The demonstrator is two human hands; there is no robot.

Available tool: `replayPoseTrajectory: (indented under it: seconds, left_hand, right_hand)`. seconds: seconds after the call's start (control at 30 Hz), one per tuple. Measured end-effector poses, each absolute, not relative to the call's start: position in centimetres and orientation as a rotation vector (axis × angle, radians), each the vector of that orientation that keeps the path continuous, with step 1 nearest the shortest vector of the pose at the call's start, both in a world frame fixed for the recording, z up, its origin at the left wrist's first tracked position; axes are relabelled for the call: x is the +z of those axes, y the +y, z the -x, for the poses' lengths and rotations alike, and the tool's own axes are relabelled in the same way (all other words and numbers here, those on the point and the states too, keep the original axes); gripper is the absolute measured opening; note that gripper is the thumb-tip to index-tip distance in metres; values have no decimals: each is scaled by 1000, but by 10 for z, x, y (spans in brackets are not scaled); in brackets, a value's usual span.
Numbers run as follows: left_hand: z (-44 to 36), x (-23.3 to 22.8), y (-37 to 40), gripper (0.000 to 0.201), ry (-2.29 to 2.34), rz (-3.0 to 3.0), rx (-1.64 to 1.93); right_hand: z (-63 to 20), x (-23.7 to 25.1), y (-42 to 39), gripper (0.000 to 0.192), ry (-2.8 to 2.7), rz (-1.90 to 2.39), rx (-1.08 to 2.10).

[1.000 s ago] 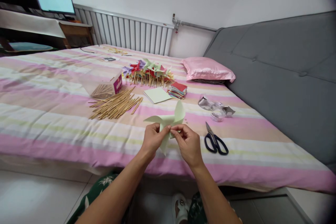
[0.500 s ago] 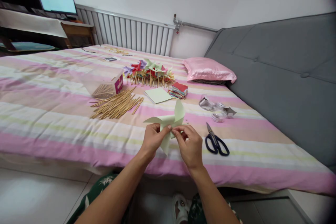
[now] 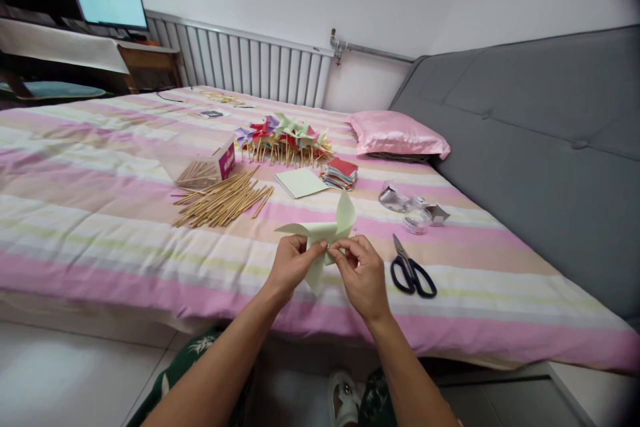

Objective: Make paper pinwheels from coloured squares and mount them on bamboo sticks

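Observation:
A pale green paper pinwheel (image 3: 320, 232) is held up over the near edge of the bed, its blades sticking out to the left, top and bottom. My left hand (image 3: 294, 262) grips it from the left, thumb pressed near its centre. From the right, my right hand (image 3: 361, 273) pinches the pinwheel at the centre, fingertips nearly meeting the left thumb. A tiny pin-like thing shows between the fingertips, too small to make out clearly. Dark-handled scissors (image 3: 411, 272) lie to the right of my right hand, blades pointing away.
Bamboo sticks (image 3: 223, 200) lie beside a clear box (image 3: 227, 160). Finished pinwheels (image 3: 285, 133) are bunched behind a pale green paper stack (image 3: 301, 182) and coloured paper squares (image 3: 341, 172). Clear plastic packaging (image 3: 415, 207) and a pink pillow (image 3: 399, 133) are on the right.
The pinwheel's upper blade has tilted slightly to the right. Both hands keep their hold in nearly the same place, with fingertips shifted a little at the centre.

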State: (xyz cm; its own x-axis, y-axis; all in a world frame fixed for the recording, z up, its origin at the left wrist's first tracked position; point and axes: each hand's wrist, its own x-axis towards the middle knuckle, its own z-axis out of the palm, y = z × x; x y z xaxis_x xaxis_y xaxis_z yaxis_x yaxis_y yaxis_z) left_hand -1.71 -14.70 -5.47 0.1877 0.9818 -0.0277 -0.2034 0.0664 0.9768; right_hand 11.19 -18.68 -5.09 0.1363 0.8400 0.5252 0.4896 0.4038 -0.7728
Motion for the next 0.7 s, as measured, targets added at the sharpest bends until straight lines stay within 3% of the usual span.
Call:
replayPoseTrajectory:
  seconds: [0.27,0.5,0.7]
  left_hand:
    - [17,-53,-148,25,893,-1177,1167]
    - [13,-54,-150,27,898,-1155,1172]
    - [12,-57,-150,30,951,-1161,1176]
  right_hand:
    - [-113,-52,-185,11,-1450,1238,512]
    - [-114,-60,-180,10,-1391,1236,342]
    - [-110,-65,-180,46,-1186,1164,581]
